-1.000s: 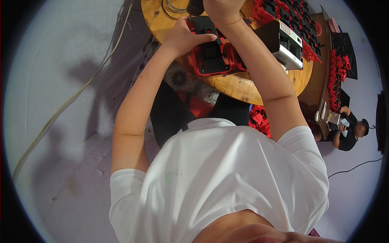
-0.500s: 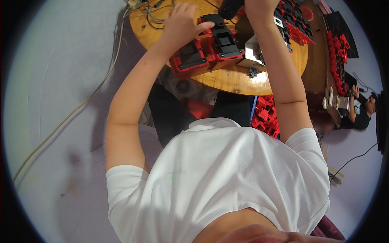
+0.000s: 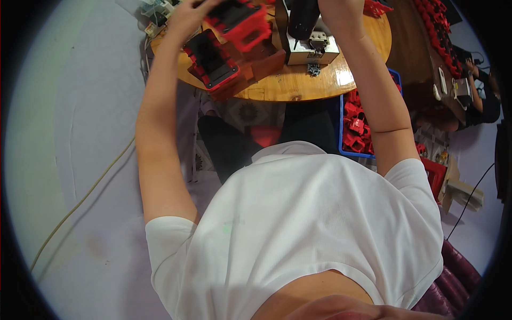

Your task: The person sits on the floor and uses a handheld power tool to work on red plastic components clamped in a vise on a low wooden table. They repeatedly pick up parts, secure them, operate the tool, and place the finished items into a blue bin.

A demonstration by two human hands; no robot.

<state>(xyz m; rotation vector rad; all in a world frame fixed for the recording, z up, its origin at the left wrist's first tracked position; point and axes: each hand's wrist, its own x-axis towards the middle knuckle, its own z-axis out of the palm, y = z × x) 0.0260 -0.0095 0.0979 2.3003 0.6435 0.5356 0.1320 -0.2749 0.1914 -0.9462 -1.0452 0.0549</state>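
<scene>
Red-and-black housings (image 3: pixel 241 22) — black tool (image 3: pixel 303 20)

Both arms reach out in front of the body. The left arm (image 3: pixel 159 112) bends a little at the elbow. The left grip (image 3: pixel 186 20) is at the top of the view, its blurry fingers pointing to the right. The right arm (image 3: pixel 378 88) bends too and leans inward. The right grip (image 3: pixel 340 15) is up high, its fingers mostly out of sight.

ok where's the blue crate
The blue crate is in the head view, right of centre, by the table's edge, partly hidden by the right forearm.
</scene>
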